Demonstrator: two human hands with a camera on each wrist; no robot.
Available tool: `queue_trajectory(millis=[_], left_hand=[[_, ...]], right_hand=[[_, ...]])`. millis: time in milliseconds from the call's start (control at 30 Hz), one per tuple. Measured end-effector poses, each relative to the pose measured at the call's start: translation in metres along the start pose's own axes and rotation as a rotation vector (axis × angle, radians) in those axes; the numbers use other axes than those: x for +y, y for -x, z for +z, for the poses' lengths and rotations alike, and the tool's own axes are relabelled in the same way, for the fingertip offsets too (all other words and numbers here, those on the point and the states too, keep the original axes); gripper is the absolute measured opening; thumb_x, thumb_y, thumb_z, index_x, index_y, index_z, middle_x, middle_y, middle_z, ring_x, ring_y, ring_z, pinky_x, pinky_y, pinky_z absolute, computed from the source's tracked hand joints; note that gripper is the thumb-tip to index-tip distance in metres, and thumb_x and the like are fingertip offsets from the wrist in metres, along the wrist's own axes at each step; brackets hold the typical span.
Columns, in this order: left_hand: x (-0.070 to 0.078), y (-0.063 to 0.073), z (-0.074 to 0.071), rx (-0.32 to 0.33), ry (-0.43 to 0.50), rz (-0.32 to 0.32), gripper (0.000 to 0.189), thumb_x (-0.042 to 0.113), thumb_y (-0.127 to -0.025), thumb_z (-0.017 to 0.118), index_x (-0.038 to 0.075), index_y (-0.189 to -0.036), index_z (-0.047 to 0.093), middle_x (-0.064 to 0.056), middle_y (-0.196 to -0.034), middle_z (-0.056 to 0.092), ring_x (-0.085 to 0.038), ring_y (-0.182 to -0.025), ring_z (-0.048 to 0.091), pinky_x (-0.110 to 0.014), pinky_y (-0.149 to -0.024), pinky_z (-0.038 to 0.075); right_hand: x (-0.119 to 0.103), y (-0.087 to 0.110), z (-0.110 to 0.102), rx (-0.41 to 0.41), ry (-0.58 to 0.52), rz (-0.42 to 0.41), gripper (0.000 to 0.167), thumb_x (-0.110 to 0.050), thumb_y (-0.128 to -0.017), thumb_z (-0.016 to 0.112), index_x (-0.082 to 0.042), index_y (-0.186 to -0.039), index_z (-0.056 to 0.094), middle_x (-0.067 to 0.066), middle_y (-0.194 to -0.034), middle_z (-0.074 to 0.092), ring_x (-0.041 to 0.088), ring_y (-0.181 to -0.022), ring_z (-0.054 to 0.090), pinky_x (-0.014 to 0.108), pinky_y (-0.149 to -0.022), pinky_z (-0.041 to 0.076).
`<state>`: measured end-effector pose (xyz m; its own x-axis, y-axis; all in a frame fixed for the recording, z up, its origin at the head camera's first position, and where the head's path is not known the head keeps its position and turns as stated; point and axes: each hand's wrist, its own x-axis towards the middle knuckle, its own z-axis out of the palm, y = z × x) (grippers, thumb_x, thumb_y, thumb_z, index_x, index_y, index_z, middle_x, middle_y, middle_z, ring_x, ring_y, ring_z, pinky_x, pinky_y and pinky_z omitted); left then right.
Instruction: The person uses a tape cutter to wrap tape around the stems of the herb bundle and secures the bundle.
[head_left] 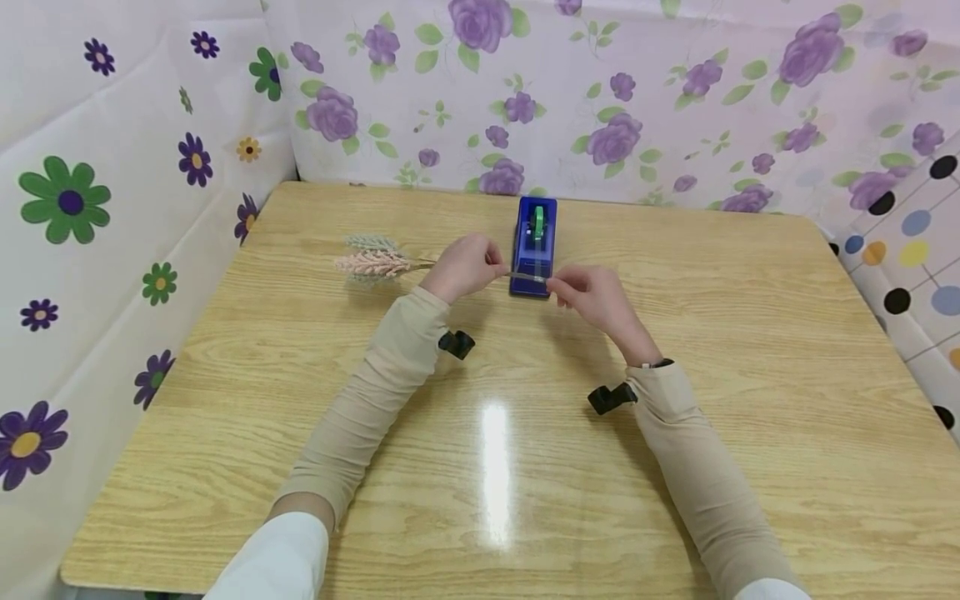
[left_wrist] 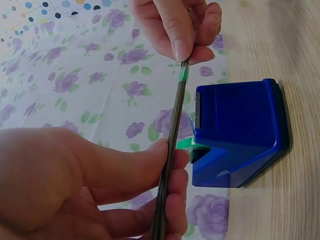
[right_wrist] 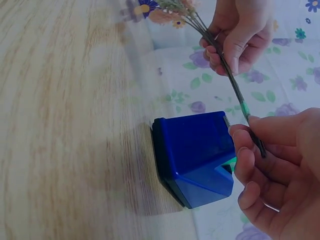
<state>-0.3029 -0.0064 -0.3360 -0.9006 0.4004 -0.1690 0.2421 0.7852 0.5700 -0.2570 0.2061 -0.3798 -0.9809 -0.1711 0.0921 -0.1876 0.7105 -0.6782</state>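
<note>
A bunch of artificial flowers [head_left: 375, 263] with pink and pale green heads is held level over the table, heads toward the left. My left hand [head_left: 467, 265] pinches its thin dark stems [left_wrist: 175, 120] around their middle, between thumb and fingers. Near the cut ends, my right hand [head_left: 596, 296] pinches the same stems with thumb and forefinger. A band of green tape [left_wrist: 183, 74] wraps the stems just beside the right fingertips. Behind and below the stems stands a blue tape dispenser [head_left: 534, 250] with a green roll [head_left: 538, 223] and a serrated cutting edge [left_wrist: 198, 111].
The wood-grain table [head_left: 495, 467] carries the dispenser near its back edge. A floral cloth [head_left: 615, 100] hangs behind, with another flowered sheet [head_left: 112, 167] along the left. Black camera mounts [head_left: 457, 343] sit on both wrists.
</note>
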Motion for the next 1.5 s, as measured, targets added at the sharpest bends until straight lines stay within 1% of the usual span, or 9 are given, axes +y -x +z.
queue_trajectory(millis=[267, 567, 767, 933, 1000, 1100, 1200, 1367, 1500], left_hand=[[-0.0002, -0.0023, -0.0005, -0.009, 0.008, 0.018, 0.021, 0.021, -0.096, 0.062, 0.008, -0.106, 0.073, -0.008, -0.109, 0.072, -0.022, -0.099, 0.065, -0.037, -0.088, 0.051], [-0.0023, -0.0022, 0.0012, -0.035, -0.032, 0.045, 0.015, 0.018, -0.096, 0.060, 0.006, -0.096, 0.069, -0.008, -0.096, 0.069, -0.019, -0.080, 0.056, -0.035, -0.080, 0.048], [-0.0024, -0.0023, 0.0038, -0.067, -0.026, 0.058, 0.012, 0.016, -0.096, 0.059, 0.008, -0.090, 0.064, -0.006, -0.088, 0.070, -0.019, -0.076, 0.057, -0.030, -0.071, 0.044], [-0.0011, -0.0016, 0.0027, -0.065, -0.041, 0.073, 0.007, 0.013, -0.093, 0.062, 0.008, -0.088, 0.061, -0.005, -0.090, 0.062, -0.019, -0.080, 0.053, -0.032, -0.075, 0.043], [-0.0009, -0.0012, 0.0021, -0.066, -0.038, 0.081, 0.008, 0.013, -0.092, 0.063, 0.009, -0.087, 0.060, -0.005, -0.091, 0.061, -0.020, -0.081, 0.052, -0.032, -0.076, 0.043], [-0.0019, -0.0017, 0.0016, -0.062, -0.030, 0.092, 0.008, 0.013, -0.092, 0.064, 0.009, -0.087, 0.060, -0.007, -0.095, 0.062, -0.020, -0.083, 0.052, -0.032, -0.077, 0.043], [-0.0033, -0.0026, 0.0019, -0.091, -0.029, 0.090, 0.014, 0.020, -0.096, 0.061, 0.006, -0.093, 0.064, -0.007, -0.095, 0.064, -0.017, -0.080, 0.053, -0.030, -0.072, 0.042], [-0.0046, -0.0058, 0.0028, -0.210, -0.057, 0.037, 0.040, 0.030, -0.105, 0.042, 0.003, -0.099, 0.070, -0.002, -0.074, 0.055, -0.011, -0.057, 0.041, -0.025, -0.056, 0.033], [-0.0058, -0.0079, 0.0038, -0.214, -0.075, 0.020, 0.043, 0.029, -0.105, 0.040, 0.002, -0.092, 0.070, -0.002, -0.072, 0.054, -0.012, -0.055, 0.037, -0.025, -0.054, 0.031]], right_hand=[[-0.0006, 0.0004, -0.0001, 0.055, -0.004, -0.052, 0.025, -0.023, -0.097, 0.060, -0.001, -0.097, 0.073, 0.014, -0.080, 0.070, 0.019, -0.072, 0.060, 0.028, -0.064, 0.046], [-0.0003, -0.0003, 0.0005, 0.089, 0.012, -0.088, 0.021, -0.021, -0.095, 0.063, -0.003, -0.094, 0.074, 0.013, -0.083, 0.072, 0.021, -0.074, 0.063, 0.028, -0.065, 0.047], [0.0010, -0.0015, 0.0000, 0.055, -0.014, -0.054, 0.023, -0.023, -0.097, 0.059, -0.004, -0.097, 0.072, 0.013, -0.081, 0.070, 0.020, -0.070, 0.062, 0.028, -0.062, 0.047], [0.0044, -0.0027, 0.0003, 0.002, -0.047, 0.034, 0.036, -0.032, -0.102, 0.048, -0.005, -0.099, 0.071, 0.006, -0.070, 0.058, 0.013, -0.057, 0.046, 0.025, -0.051, 0.035], [0.0056, -0.0031, 0.0001, -0.006, -0.036, 0.054, 0.039, -0.033, -0.103, 0.046, -0.004, -0.097, 0.071, 0.004, -0.068, 0.053, 0.013, -0.054, 0.039, 0.026, -0.050, 0.031], [0.0058, -0.0038, -0.0010, -0.015, -0.020, 0.069, 0.040, -0.034, -0.103, 0.046, -0.003, -0.097, 0.070, 0.003, -0.068, 0.051, 0.015, -0.055, 0.038, 0.027, -0.052, 0.031], [0.0052, -0.0044, -0.0015, -0.015, -0.018, 0.070, 0.037, -0.033, -0.102, 0.048, -0.003, -0.099, 0.070, 0.003, -0.070, 0.054, 0.017, -0.061, 0.044, 0.028, -0.055, 0.034], [0.0045, -0.0048, -0.0004, 0.005, -0.028, 0.051, 0.030, -0.027, -0.101, 0.051, -0.004, -0.097, 0.070, 0.006, -0.071, 0.058, 0.017, -0.064, 0.051, 0.026, -0.055, 0.037], [0.0047, -0.0041, 0.0002, 0.034, -0.031, 0.027, 0.028, -0.024, -0.100, 0.053, -0.003, -0.097, 0.071, 0.007, -0.071, 0.060, 0.017, -0.065, 0.053, 0.026, -0.056, 0.038]])
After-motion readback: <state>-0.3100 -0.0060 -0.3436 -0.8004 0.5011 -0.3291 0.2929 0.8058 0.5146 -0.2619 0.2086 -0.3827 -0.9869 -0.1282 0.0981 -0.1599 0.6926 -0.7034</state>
